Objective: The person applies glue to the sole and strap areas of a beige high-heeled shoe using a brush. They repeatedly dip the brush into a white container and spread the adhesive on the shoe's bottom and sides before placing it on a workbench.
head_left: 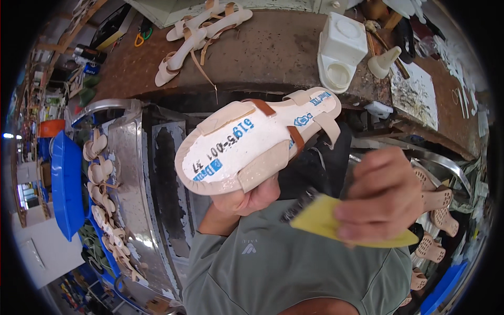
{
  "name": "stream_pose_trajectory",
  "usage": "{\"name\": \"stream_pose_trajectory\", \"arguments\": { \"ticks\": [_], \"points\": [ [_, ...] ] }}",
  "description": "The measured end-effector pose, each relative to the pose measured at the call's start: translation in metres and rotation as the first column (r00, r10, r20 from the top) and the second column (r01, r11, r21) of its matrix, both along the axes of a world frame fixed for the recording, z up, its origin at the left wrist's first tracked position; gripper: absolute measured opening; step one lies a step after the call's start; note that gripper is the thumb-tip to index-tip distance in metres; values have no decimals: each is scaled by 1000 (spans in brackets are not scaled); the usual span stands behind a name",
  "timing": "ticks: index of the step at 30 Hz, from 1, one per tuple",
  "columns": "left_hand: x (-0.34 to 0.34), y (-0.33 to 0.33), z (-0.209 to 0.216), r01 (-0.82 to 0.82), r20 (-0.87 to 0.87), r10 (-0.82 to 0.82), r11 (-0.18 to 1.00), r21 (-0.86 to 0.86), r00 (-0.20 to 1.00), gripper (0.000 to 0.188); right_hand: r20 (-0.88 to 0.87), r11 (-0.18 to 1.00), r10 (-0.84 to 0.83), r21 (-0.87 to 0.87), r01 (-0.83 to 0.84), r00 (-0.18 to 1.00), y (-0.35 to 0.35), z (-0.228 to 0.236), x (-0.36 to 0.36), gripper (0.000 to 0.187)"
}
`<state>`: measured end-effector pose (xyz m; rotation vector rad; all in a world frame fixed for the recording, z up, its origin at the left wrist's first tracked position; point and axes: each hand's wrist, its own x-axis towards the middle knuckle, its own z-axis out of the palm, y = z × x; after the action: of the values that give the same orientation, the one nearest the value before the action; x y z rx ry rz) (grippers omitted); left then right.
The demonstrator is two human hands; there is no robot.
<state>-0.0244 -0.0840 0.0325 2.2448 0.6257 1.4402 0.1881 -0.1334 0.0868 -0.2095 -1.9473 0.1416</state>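
A beige sandal upper [210, 149] with brown strap pieces is held up in front of my body, its white, printed underside facing me. My left hand [249, 199] grips it from below near the wide toe end, thumb and fingers partly hidden behind it. A wet-looking gloss shows along that toe edge. My right hand [380, 197], slightly blurred, is closed around the yellow handle of a flat brush [316, 216]. The brush's dark bristles point toward the sandal, a little apart from its lower right side.
On the brown workbench [252, 55] lie more beige sandals [194, 39], scissors [143, 37], a white plastic container with a round cup [341, 50] and a cone-shaped nozzle [384, 62]. Sandal uppers [102, 176] line the left side beside a blue tray [65, 186]. Beige perforated soles [438, 199] hang at right.
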Motion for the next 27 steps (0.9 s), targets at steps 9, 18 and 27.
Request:
{"name": "stream_pose_trajectory", "arguments": {
  "ticks": [9, 18, 27],
  "points": [
    [-10, 4, 3, -87, -10, 89, 991, 97, 996, 35, -40, 982, -181, 42, 182, 983, 11, -4, -36, 15],
    [-19, 6, 6, -128, 35, 127, 991, 27, 991, 33, 70, 987, -139, -77, 144, 988, 28, 5, -33, 22],
    [-24, 19, 8, -112, 65, 110, 993, 30, 992, 28, -30, 975, 101, -195, -105, 994, 24, -1, -17, 26]
  ]
}}
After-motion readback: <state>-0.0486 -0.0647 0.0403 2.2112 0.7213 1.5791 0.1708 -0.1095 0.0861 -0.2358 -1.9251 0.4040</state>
